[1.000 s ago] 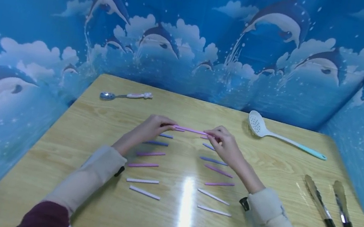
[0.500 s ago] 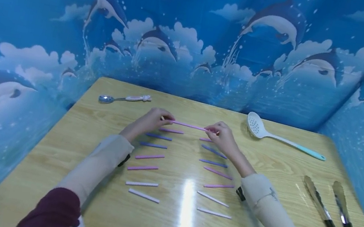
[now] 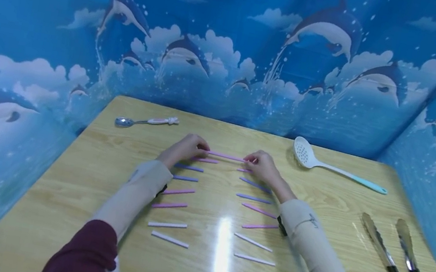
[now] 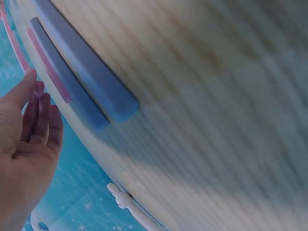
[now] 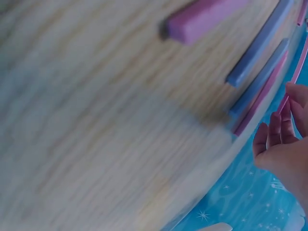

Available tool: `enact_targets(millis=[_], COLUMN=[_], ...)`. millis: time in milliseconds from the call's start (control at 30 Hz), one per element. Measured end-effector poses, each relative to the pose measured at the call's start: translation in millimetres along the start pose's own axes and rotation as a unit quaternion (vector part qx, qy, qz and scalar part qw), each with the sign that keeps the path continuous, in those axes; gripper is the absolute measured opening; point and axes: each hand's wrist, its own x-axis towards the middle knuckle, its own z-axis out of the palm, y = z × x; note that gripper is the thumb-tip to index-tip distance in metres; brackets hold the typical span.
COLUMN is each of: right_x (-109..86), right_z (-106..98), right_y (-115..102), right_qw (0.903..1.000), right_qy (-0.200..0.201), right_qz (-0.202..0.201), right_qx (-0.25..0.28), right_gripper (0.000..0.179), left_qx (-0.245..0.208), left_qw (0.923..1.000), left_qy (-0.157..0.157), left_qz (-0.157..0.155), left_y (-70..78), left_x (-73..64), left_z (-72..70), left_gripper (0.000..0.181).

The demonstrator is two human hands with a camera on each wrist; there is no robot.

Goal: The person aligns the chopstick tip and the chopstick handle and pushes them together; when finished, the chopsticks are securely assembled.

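Pink is the stick point(image 3: 226, 156) my left hand point(image 3: 187, 147) and right hand point(image 3: 264, 166) pinch by its ends, which I'd best hold level.

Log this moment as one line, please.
left hand: pinches one end of pink stick | right hand: pinches other end | other sticks: two columns on table

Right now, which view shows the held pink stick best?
Head: the pink stick is near mid-picture, its span between left grip and right grip unobstructed. Left wrist shows it slanting along the picture's left edge; right wrist shows only a part, running off the right edge.
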Motion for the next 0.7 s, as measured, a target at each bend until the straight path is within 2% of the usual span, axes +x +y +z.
enact_targets(millis=[233,467,700], right_x=[0.1,0.4,0.9], right_z=[5.2,7.7,3.8], right_y=[3.3,5.6,5.0], right_qw=[0.9997,0.9997,0.9995], right_qy=[-0.025,-0.024,-0.02], right_qz=[0.002,0.01,0.019], right_qx=[0.002,0.005,0.015], right_gripper=[0.016,0.016,0.017], left_qx=[0.017,0.024,0.023], left_qw=[0.9997,0.9996,0.9996], left_qy=[-0.01,-0.016,-0.015], left_qz=[-0.014,-0.006,-0.007], left_y=[-2.6,-5.6,-5.1], left_x=[3.7,5.8,7.2], left_z=[6.1,10.4,7.5], left_gripper=[0.02,0.019,0.02])
